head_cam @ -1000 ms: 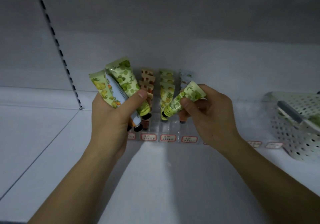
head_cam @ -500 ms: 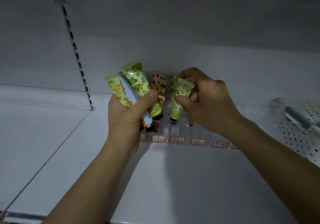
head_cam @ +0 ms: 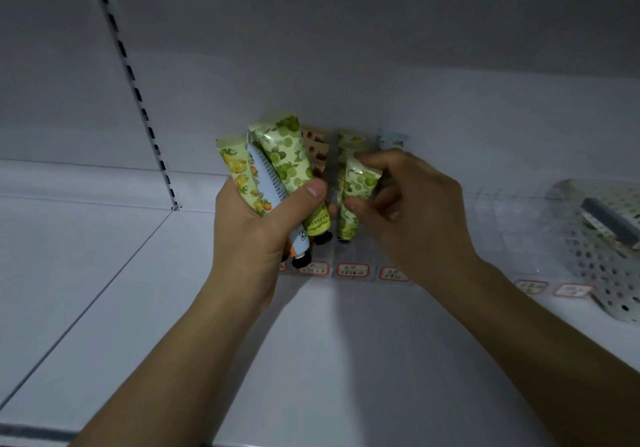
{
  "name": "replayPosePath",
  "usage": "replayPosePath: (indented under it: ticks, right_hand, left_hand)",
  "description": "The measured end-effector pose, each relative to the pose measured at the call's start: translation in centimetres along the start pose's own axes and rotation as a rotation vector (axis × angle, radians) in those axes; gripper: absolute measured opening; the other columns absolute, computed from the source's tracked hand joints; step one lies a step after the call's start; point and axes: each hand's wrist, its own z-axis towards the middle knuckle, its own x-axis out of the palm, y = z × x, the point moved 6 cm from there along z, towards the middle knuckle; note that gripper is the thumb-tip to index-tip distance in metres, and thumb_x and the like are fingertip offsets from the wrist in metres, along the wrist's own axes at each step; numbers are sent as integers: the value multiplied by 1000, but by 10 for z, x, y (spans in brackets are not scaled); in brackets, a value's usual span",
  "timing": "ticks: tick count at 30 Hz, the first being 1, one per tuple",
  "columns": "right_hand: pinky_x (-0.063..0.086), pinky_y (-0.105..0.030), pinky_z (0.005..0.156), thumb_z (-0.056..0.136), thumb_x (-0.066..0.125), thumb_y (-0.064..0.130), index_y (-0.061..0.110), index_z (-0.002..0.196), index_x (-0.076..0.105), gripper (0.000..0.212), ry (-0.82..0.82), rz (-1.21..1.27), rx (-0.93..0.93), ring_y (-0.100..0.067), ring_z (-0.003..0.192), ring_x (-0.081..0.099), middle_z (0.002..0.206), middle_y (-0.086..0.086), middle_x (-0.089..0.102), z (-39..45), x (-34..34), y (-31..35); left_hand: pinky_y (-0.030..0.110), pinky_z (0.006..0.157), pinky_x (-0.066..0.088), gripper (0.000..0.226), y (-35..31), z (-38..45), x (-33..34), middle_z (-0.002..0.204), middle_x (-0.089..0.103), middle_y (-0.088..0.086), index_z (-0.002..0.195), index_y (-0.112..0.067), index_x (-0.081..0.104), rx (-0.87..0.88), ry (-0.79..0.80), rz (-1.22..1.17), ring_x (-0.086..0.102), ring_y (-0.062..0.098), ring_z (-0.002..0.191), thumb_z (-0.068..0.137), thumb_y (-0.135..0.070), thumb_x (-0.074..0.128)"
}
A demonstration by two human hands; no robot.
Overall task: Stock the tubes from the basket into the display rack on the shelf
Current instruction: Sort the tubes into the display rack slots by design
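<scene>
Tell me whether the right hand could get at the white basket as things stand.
Probably yes, but not freely: the right hand is pinching a green tube at the rack. The basket sits to its right on the shelf, with nothing visible between them.

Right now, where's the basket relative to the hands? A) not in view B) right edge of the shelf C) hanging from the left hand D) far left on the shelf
B: the perforated white basket sits on the shelf at the frame's right edge, beyond the right hand.

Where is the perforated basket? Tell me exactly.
In the head view the perforated basket stands on the shelf at the far right, beyond the right hand.
</scene>
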Motion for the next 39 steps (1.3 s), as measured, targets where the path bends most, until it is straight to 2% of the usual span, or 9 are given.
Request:
replayPosePath:
  ticks: [6,11,13,18,23,26,29,33,39]
  right_hand:
    - [47,-8,69,79,85,26,22,120,69,44,0,48,41,-6,60,57,73,15,55,1,2,-9]
    - [43,-5,69,83,81,32,26,125,67,45,99,35,71,3,58,55,68,16,55,5,12,-13]
    - [51,-16,70,83,81,32,25,124,67,44,86,22,41,-2,57,54,68,15,56,4,12,-11]
    - [56,-31,68,86,78,32,24,128,64,45,53,-20,-5,-8,60,56,71,12,56,-2,13,-8]
    - [40,-2,67,83,80,27,28,118,66,38,3,145,184,-2,75,63,61,15,60,-8,8,-14]
    - [43,-7,68,82,81,17,28,110,66,34,-48,336,292,1,63,61,68,16,62,-10,7,-20]
    - [43,-15,65,83,79,13,27,105,70,28,-52,430,307,-3,54,55,57,16,57,-12,9,-22]
    - [41,-15,58,85,76,23,27,92,68,12,-37,222,177,-10,58,54,62,9,55,-14,11,-16]
    - [42,-27,56,87,69,25,18,90,63,9,-93,312,200,-8,58,48,67,6,52,-15,12,-15]
  left_hand:
    - [45,77,59,25,-5,-3,-1,94,73,12,99,-12,68,37,-14,50,72,35,86,76,-18,75]
    - [65,84,55,39,0,-10,-7,104,70,24,108,-3,65,2,-40,106,69,46,96,75,-22,77]
    - [67,86,54,42,2,-17,-8,108,70,24,112,-3,65,-29,-21,130,68,46,100,76,-22,76]
    - [55,80,59,49,6,-36,-11,106,72,17,115,-7,65,-116,14,215,70,37,95,72,-27,77]
    - [34,69,61,33,13,-44,-12,95,74,11,106,-11,67,-189,4,304,72,32,86,76,-12,80]
    - [28,63,59,28,17,-45,-12,90,74,9,104,-10,67,-213,12,364,72,29,81,80,-5,80]
    - [29,65,59,35,18,-47,-7,91,76,2,107,-16,68,-203,80,399,74,20,80,78,1,79]
    - [33,63,61,42,25,-50,4,92,76,-5,109,-27,67,-191,266,609,74,17,77,69,-17,78]
    - [51,64,58,38,27,-48,2,92,76,5,107,-23,69,-247,240,589,72,37,81,71,-21,85]
